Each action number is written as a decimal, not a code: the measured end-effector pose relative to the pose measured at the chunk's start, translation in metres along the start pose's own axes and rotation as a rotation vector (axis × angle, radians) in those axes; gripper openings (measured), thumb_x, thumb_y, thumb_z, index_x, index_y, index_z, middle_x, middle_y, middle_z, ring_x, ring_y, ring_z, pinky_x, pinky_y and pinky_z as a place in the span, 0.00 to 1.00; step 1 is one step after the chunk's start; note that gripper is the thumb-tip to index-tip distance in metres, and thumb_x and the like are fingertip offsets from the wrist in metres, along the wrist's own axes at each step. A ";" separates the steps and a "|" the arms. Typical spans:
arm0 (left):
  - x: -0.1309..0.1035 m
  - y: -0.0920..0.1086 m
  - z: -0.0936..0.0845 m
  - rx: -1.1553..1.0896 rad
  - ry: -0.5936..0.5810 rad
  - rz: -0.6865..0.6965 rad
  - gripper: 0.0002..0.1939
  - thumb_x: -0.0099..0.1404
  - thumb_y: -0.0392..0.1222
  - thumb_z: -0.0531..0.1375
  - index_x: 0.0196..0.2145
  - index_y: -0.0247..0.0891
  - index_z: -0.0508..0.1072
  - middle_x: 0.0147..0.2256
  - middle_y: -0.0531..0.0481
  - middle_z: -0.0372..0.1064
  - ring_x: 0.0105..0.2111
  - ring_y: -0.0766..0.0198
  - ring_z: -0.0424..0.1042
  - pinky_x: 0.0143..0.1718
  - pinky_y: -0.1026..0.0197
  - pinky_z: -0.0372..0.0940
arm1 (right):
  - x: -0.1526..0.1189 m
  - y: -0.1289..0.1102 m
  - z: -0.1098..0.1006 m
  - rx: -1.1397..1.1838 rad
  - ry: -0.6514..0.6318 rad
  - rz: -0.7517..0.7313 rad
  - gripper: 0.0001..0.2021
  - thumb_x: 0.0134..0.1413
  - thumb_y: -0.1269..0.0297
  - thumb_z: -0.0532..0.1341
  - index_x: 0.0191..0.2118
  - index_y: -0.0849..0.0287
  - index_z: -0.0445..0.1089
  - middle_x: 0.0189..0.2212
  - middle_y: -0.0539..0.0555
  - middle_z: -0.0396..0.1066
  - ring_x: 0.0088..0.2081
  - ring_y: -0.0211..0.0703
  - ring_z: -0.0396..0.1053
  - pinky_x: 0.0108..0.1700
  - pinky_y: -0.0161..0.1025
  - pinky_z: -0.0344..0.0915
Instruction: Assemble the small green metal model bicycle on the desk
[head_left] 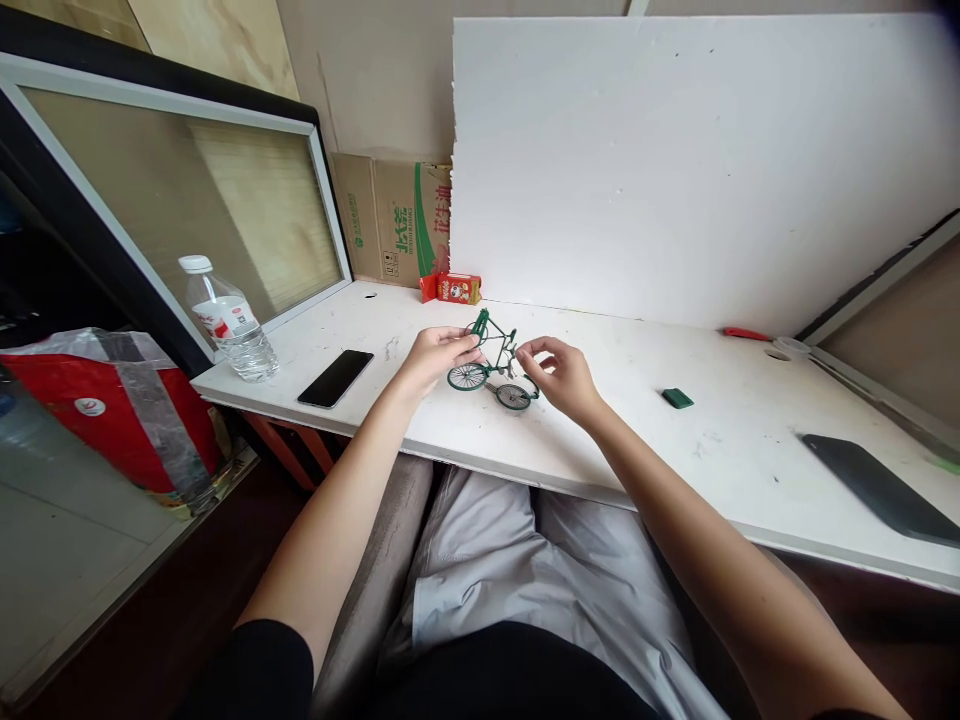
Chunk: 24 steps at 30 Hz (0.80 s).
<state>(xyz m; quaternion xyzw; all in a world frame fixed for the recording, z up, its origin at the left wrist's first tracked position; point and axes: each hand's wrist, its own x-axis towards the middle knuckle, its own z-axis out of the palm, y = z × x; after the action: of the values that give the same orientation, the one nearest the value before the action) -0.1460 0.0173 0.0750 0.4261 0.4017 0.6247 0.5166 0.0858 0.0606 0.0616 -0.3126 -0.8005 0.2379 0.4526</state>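
A small green model bicycle (pixel 499 345) with dark spoked wheels is held just above the white table (pixel 600 440). My left hand (pixel 439 357) grips it at its left end, thumb and fingers closed round the green frame part. At the bicycle's right side is my right hand (pixel 559 375), its fingers curled close together by the frame and the right wheel. Whatever the right fingertips pinch is too small to make out. A small dark green block (pixel 677 398) lies on the table to the right.
A black phone (pixel 336 378) and a water bottle (pixel 229 320) are at the left. Behind stand a cardboard box (pixel 390 220), a red packet (pixel 457 288) and a white board (pixel 675 170). A dark flat object (pixel 885 485) and a red item (pixel 745 333) are at the right.
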 end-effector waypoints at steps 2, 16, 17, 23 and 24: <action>-0.003 -0.010 0.016 -0.061 -0.003 0.013 0.12 0.61 0.35 0.75 0.39 0.30 0.77 0.35 0.46 0.78 0.35 0.61 0.82 0.55 0.50 0.73 | -0.014 -0.007 -0.007 -0.029 0.025 -0.028 0.13 0.69 0.50 0.64 0.40 0.54 0.76 0.38 0.55 0.79 0.41 0.48 0.74 0.38 0.43 0.69; -0.040 -0.032 0.085 -0.157 -0.065 -0.009 0.13 0.60 0.34 0.74 0.40 0.31 0.77 0.39 0.44 0.81 0.43 0.60 0.82 0.62 0.46 0.71 | -0.039 -0.008 -0.019 -0.101 0.262 -0.179 0.07 0.72 0.59 0.62 0.40 0.52 0.74 0.37 0.54 0.76 0.43 0.49 0.71 0.47 0.49 0.69; -0.040 -0.034 0.085 -0.141 -0.063 -0.005 0.14 0.59 0.35 0.75 0.40 0.32 0.77 0.39 0.45 0.81 0.43 0.60 0.82 0.62 0.46 0.71 | -0.039 -0.007 -0.019 -0.100 0.264 -0.174 0.07 0.72 0.59 0.62 0.40 0.52 0.74 0.37 0.54 0.76 0.43 0.49 0.71 0.46 0.49 0.69; -0.036 -0.047 0.083 -0.073 -0.058 0.045 0.18 0.59 0.39 0.75 0.44 0.34 0.78 0.40 0.45 0.80 0.42 0.59 0.82 0.58 0.46 0.74 | -0.041 -0.002 -0.022 -0.143 0.249 -0.193 0.05 0.72 0.60 0.62 0.42 0.52 0.73 0.39 0.55 0.78 0.44 0.51 0.73 0.44 0.49 0.70; -0.036 -0.048 0.083 -0.066 -0.057 0.049 0.18 0.59 0.40 0.75 0.45 0.34 0.78 0.40 0.46 0.80 0.41 0.59 0.82 0.58 0.47 0.74 | -0.042 -0.001 -0.022 -0.159 0.245 -0.209 0.04 0.72 0.61 0.62 0.42 0.51 0.73 0.39 0.55 0.78 0.44 0.51 0.73 0.45 0.50 0.70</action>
<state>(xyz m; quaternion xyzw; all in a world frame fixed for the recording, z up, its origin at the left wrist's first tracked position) -0.0496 -0.0062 0.0518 0.4361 0.3554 0.6377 0.5262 0.1212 0.0322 0.0486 -0.2890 -0.7837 0.0856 0.5431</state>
